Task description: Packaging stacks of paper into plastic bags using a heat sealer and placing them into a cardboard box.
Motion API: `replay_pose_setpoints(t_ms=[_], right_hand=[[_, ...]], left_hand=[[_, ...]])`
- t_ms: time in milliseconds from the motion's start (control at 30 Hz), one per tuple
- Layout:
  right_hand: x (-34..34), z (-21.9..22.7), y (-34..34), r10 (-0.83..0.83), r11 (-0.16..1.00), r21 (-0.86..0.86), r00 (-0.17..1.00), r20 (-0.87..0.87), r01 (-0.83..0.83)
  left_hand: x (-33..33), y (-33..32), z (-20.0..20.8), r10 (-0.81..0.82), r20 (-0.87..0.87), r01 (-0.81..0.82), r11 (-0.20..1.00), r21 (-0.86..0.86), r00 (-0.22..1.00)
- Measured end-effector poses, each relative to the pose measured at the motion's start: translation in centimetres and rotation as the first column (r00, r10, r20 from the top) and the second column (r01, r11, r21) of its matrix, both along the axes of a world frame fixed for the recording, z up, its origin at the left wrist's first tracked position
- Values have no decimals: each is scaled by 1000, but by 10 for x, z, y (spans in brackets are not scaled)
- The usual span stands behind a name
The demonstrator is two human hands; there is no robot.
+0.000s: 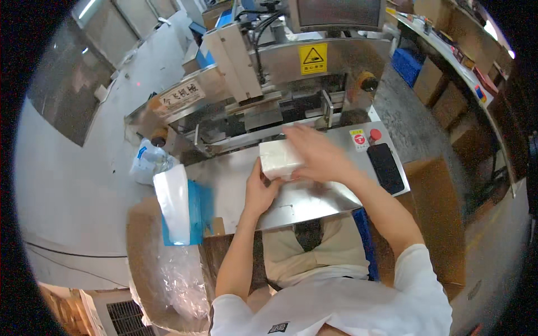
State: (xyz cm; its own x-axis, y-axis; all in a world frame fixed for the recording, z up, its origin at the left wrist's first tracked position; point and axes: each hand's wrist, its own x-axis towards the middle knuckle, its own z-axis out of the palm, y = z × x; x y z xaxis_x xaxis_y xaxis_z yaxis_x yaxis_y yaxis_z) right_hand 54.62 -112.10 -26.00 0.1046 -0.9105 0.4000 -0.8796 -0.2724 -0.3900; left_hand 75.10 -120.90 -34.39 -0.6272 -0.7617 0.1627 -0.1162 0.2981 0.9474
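Observation:
A white block-shaped packet (pixel 277 159), which looks like wrapped tissues, is over the metal worktop in front of me. My left hand (pixel 261 193) grips its lower left side, with the thumb along the near edge. My right hand (pixel 322 155) is at the packet's right side, its fingers reaching past the far corner. Motion smears those fingers, so their grip is unclear. Just beyond the hands stands a metal machine with a flat grey plate (pixel 263 116) in its middle.
A blue holder (pixel 195 215) with white plastic film (pixel 172 204) is at the worktop's left end. Below it, a carton holds clear plastic (pixel 182 277). A black phone (pixel 385 168) and a red button (pixel 375 134) lie right. A yellow warning sign (pixel 313 59) marks the machine.

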Motion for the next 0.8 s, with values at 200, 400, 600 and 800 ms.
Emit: replay_pose_setpoints(t_ms=[200,400,600,800], right_hand=[[-17,-15,15,-3,995,98,1000,-5,4],[-96,-21,159,-449,891,375,605,657,254],[-177,-96,353,-531,548,373,-33,847,748],[-209,-215,468,-634,215,668,-419,651,712]], left_hand=[[-8,14,4,-16,105,23,998,-61,994],[-25,-27,10,67,407,-47,997,-58,911],[-103,-95,3,-127,771,389,906,-165,624],[-102,-111,-20,65,725,291,888,-356,686]])
